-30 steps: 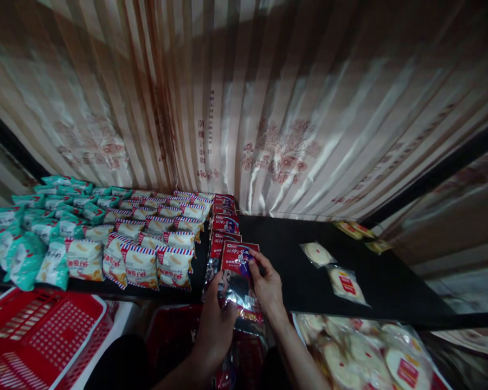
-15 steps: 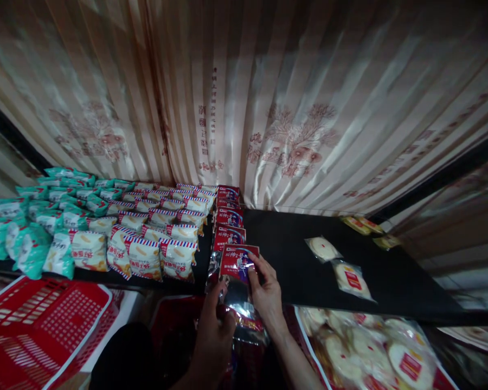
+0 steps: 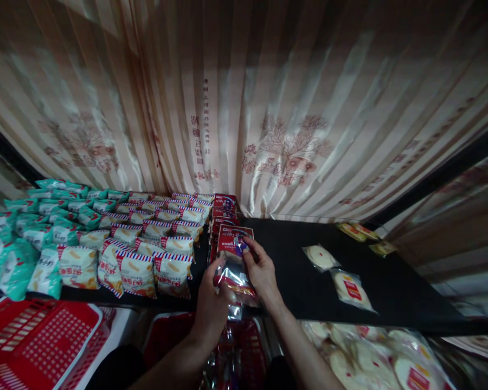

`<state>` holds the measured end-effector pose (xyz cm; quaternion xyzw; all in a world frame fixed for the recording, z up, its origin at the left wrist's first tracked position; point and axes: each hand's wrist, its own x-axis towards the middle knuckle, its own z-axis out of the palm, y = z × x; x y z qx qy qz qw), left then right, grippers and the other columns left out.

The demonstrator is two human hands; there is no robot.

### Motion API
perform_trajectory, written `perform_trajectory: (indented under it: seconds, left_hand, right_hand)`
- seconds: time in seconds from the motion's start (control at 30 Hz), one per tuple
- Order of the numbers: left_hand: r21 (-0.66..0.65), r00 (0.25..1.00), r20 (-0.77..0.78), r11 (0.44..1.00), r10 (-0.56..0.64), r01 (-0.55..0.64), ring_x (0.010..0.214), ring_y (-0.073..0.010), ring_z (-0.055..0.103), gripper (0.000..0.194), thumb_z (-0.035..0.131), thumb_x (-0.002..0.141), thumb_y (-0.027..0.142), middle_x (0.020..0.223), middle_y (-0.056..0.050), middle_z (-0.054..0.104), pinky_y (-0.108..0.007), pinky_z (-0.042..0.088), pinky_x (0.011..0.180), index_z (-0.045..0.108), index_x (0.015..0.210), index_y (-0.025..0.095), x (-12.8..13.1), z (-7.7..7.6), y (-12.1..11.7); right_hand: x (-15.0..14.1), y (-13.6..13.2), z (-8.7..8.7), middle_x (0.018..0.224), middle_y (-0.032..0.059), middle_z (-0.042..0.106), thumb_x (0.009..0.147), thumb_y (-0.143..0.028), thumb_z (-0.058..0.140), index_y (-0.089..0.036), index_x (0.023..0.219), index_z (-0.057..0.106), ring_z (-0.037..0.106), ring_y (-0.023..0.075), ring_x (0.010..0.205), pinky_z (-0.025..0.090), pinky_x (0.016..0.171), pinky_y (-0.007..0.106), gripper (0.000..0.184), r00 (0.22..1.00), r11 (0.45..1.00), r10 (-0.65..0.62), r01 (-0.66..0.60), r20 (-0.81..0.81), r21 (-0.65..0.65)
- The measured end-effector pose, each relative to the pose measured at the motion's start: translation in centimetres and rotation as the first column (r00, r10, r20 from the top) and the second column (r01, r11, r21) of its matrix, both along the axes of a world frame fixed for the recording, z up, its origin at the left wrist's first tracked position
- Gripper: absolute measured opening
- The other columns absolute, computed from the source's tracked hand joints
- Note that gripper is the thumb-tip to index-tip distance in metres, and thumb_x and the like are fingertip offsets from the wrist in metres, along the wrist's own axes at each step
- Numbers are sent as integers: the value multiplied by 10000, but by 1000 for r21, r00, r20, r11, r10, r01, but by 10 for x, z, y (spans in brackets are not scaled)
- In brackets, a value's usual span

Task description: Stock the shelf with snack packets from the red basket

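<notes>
Both my hands hold a red snack packet with a clear lower half, over the front of a column of like red packets on a black shelf. My left hand grips its lower left edge. My right hand pinches its right side near the top. Striped white-and-red snack bags lie in rows just left of the column.
Green snack bags fill the shelf's far left. Two round wrapped cakes and small yellow packets lie on the right. A red basket sits lower left, a tray of wrapped cakes lower right. A striped curtain hangs behind.
My hands have carried the red packet forward and up along the column, away from the shelf's front edge. The view shifted slightly.
</notes>
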<state>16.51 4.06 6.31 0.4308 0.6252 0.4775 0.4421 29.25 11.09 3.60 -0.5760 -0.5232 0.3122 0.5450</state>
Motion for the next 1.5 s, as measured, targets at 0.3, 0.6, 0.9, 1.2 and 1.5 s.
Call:
perform_trajectory:
  seconds: [0.3, 0.6, 0.9, 1.2, 1.5]
  left_hand:
    - [92, 965, -253, 995, 68, -45, 1162, -177, 525, 505, 443, 738, 23, 1242, -114, 570, -305, 376, 1037, 519, 1227, 123, 11, 11, 84]
    - [-52, 834, -551, 999, -24, -6, 1209, -245, 483, 391, 477, 787, 161, 1301, -136, 517, -334, 385, 1015, 597, 1159, 140, 11, 27, 112]
    - [-43, 716, -688, 991, -124, 130, 1332, -244, 344, 463, 419, 796, 165, 1359, -98, 502, -392, 296, 1094, 542, 1242, 151, 13, 15, 119]
    - [-98, 592, -767, 956, -249, 275, 1374, -274, 257, 529, 357, 825, 193, 1417, -181, 407, -419, 189, 1135, 447, 1315, 15, 21, 12, 136]
    - [-132, 587, -762, 953, -274, 273, 1356, -289, 295, 494, 370, 823, 199, 1391, -200, 434, -433, 224, 1112, 477, 1280, 42, 21, 10, 152]
  right_hand:
    - [-9, 59, 8, 1265, 101, 540, 698, -367, 620, -195, 972, 703, 554, 244, 1116, 415, 981, 377, 334, 983, 999, 40, -33, 179, -42]
    - [-7, 116, -6, 1185, 84, 597, 730, -293, 591, -199, 944, 722, 600, 234, 1039, 435, 957, 372, 268, 892, 998, 59, -40, 448, -52]
    - [-15, 144, -11, 1117, 116, 617, 755, -176, 548, -152, 957, 715, 598, 219, 1007, 446, 940, 313, 264, 767, 996, 83, -88, 637, -24]
    - [-21, 167, -4, 1087, 112, 610, 776, -145, 522, -146, 891, 712, 587, 192, 973, 447, 922, 284, 222, 699, 992, 100, -124, 708, -17]
    - [-27, 186, -2, 1014, 132, 651, 789, -162, 512, -136, 821, 710, 574, 210, 986, 420, 914, 289, 202, 616, 993, 116, -102, 779, -67]
